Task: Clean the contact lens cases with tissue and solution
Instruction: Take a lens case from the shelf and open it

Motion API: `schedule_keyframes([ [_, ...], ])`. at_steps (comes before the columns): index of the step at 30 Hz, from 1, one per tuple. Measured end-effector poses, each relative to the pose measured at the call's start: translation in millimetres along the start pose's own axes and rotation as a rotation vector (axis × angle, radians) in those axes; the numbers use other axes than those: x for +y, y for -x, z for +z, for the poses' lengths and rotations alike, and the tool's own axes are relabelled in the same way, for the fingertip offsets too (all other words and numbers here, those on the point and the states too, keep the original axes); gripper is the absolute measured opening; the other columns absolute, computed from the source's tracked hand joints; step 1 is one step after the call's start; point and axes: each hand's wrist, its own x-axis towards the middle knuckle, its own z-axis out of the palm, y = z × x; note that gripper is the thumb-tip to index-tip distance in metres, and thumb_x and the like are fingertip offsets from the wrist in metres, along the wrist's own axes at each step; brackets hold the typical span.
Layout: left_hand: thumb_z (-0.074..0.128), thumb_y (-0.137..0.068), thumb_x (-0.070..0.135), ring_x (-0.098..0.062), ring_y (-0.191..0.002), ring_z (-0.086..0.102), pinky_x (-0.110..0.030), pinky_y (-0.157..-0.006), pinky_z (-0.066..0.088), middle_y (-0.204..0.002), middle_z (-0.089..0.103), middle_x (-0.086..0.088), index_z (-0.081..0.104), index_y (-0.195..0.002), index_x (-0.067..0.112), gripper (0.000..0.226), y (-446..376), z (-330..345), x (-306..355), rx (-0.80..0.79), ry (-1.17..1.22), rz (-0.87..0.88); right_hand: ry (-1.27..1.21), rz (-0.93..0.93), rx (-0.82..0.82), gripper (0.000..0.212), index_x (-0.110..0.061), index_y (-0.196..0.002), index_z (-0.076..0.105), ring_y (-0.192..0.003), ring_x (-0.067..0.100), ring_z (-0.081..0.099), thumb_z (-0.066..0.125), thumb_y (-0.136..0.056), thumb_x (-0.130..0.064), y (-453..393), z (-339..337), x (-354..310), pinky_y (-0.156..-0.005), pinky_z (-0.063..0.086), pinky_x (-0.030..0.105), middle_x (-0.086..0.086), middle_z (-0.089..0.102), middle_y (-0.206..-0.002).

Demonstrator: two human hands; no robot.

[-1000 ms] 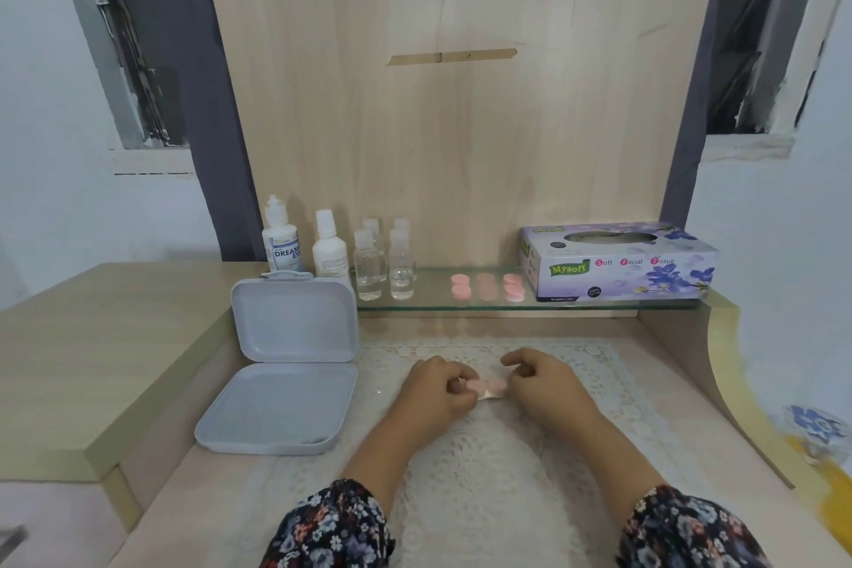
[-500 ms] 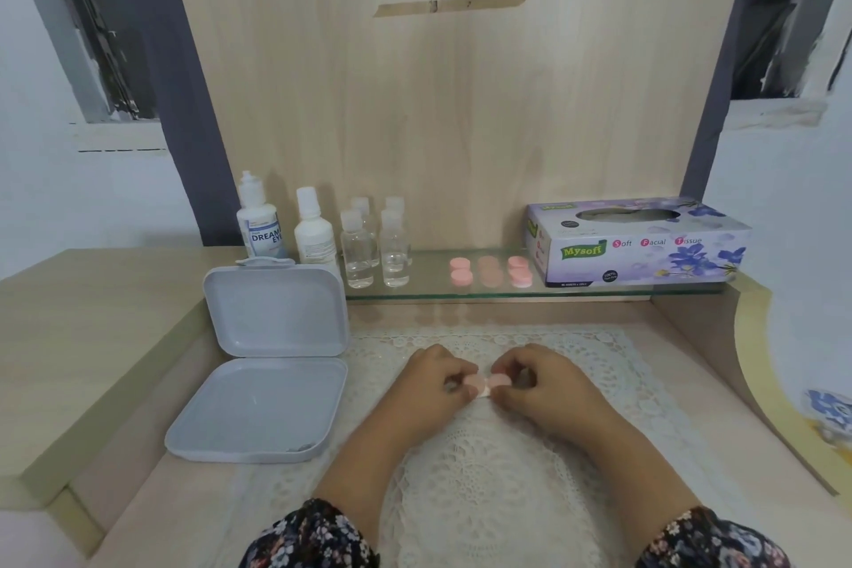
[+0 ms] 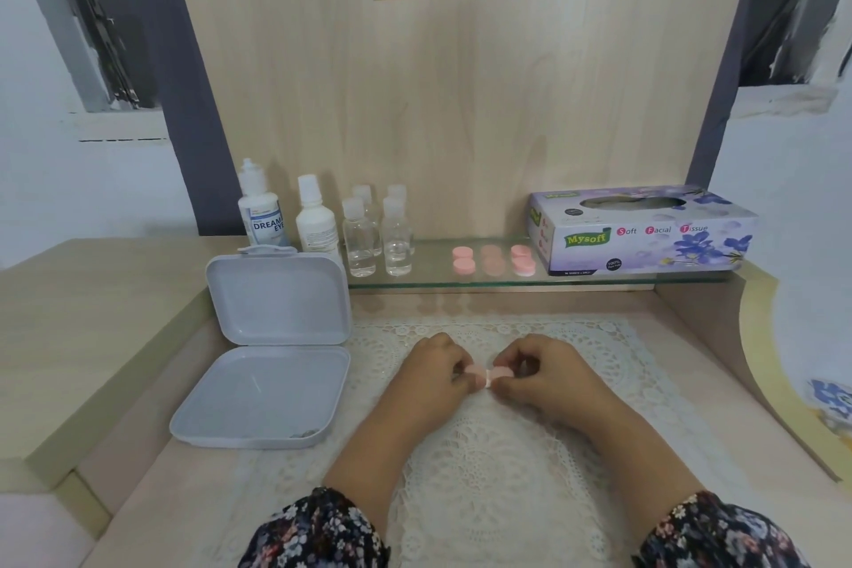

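A small pink contact lens case (image 3: 488,376) is held just above the white lace mat (image 3: 488,466). My left hand (image 3: 431,376) pinches its left cap and my right hand (image 3: 537,376) pinches its right cap. Most of the case is hidden by my fingers. Three more pink lens cases (image 3: 492,260) lie in a row on the glass shelf (image 3: 461,281). On the shelf's left stand two white solution bottles (image 3: 288,217) and several small clear bottles (image 3: 378,235). A purple tissue box (image 3: 641,235) sits at the shelf's right end.
An open grey plastic box (image 3: 263,387) lies left of the mat, its lid propped upright against the shelf. A wooden back panel rises behind the shelf. A raised wooden ledge (image 3: 92,314) runs along the left, and a curved wooden side (image 3: 756,337) closes the right.
Both hands stay on the pink case at the mat's middle, with only small finger shifts on the caps. The camera has tilted down a little and moved nearer.
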Motion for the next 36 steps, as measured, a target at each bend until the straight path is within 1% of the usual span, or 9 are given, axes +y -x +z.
schedule_keyframes([
  [3,0.069,-0.084,0.03,-0.01,-0.098,0.048,-0.023,-0.088,0.04,-0.1,0.053,0.006,0.066,-0.099,0.015,0.022,0.8,-0.5,0.4,0.006,-0.003,-0.014,-0.007,0.009,-0.002,0.014,-0.023,-0.079,0.07,-0.049,0.005,0.058,0.078,-0.071,-0.016,0.3,0.2,-0.8,-0.048,0.047,0.023,-0.004,0.066,-0.062],
  [8,0.064,-0.087,0.016,0.0,-0.092,0.048,-0.011,-0.084,0.037,-0.115,0.054,0.013,0.052,-0.129,0.028,0.045,4.3,-4.3,-1.7,-0.053,0.138,-0.027,0.003,0.021,0.002,0.013,-0.024,-0.079,0.069,-0.049,0.003,0.057,0.077,-0.071,-0.018,0.4,1.1,-1.4,-0.049,0.047,0.022,-0.004,0.066,-0.063],
  [10,0.059,-0.09,0.009,0.002,-0.096,0.049,-0.008,-0.085,0.035,-0.119,0.057,0.015,0.05,-0.131,0.031,0.048,5.6,-4.9,-2.2,-0.069,0.174,0.001,0.006,0.022,-0.004,0.012,-0.024,-0.078,0.069,-0.049,0.004,0.058,0.076,-0.071,-0.019,0.6,0.5,-1.1,-0.049,0.048,0.024,-0.002,0.067,-0.064],
  [13,0.06,-0.089,0.009,0.004,-0.096,0.05,-0.007,-0.086,0.037,-0.108,0.061,0.015,0.054,-0.127,0.03,0.044,6.7,-5.2,0.2,-0.071,0.185,0.012,0.013,0.018,-0.008,0.011,-0.025,-0.078,0.069,-0.049,0.004,0.058,0.076,-0.07,-0.019,0.5,-0.3,-1.0,-0.051,0.049,0.026,-0.002,0.066,-0.064],
  [17,0.071,-0.083,0.027,0.0,-0.094,0.047,-0.022,-0.087,0.043,-0.099,0.055,0.011,0.052,-0.122,0.034,0.044,6.5,-5.1,0.5,-0.021,0.109,-0.02,0.017,0.022,-0.007,0.012,-0.026,-0.079,0.069,-0.05,0.003,0.058,0.076,-0.07,-0.021,0.9,-0.2,-1.2,-0.051,0.047,0.024,-0.005,0.066,-0.063],
  [22,0.06,-0.085,0.014,0.001,-0.097,0.05,-0.02,-0.087,0.042,-0.106,0.057,0.014,0.049,-0.115,0.04,0.041,6.2,-4.4,-1.4,-0.031,0.168,0.014,0.016,0.021,-0.01,0.011,-0.025,-0.078,0.069,-0.05,0.004,0.058,0.076,-0.071,-0.021,0.0,0.1,-0.6,-0.05,0.049,0.026,-0.003,0.066,-0.063],
  [28,0.07,-0.081,0.031,-0.005,-0.09,0.049,-0.023,-0.079,0.042,-0.096,0.055,0.01,0.05,-0.115,0.036,0.04,6.1,-5.9,-0.9,-0.016,0.121,-0.023,0.016,0.023,-0.012,0.014,-0.025,-0.08,0.069,-0.054,0.007,0.061,0.077,-0.069,-0.021,-0.6,-0.2,1.0,-0.054,0.052,0.028,-0.001,0.069,-0.07],
  [33,0.061,-0.085,0.013,0.0,-0.091,0.05,-0.016,-0.082,0.041,-0.102,0.059,0.014,0.049,-0.112,0.038,0.038,6.7,-4.8,-0.5,-0.033,0.179,0.015,0.019,0.009,-0.017,0.013,-0.025,-0.079,0.069,-0.054,0.005,0.06,0.077,-0.07,-0.021,-0.6,-0.7,0.2,-0.055,0.052,0.027,-0.003,0.069,-0.069],
  [36,0.069,-0.083,0.025,-0.001,-0.089,0.05,-0.021,-0.082,0.043,-0.099,0.057,0.011,0.051,-0.113,0.036,0.037,6.8,-5.6,1.1,-0.029,0.14,-0.007,0.021,0.011,-0.02,0.014,-0.026,-0.081,0.069,-0.055,0.003,0.061,0.077,-0.07,-0.022,-0.4,-1.0,0.4,-0.055,0.051,0.024,-0.004,0.069,-0.071],
])
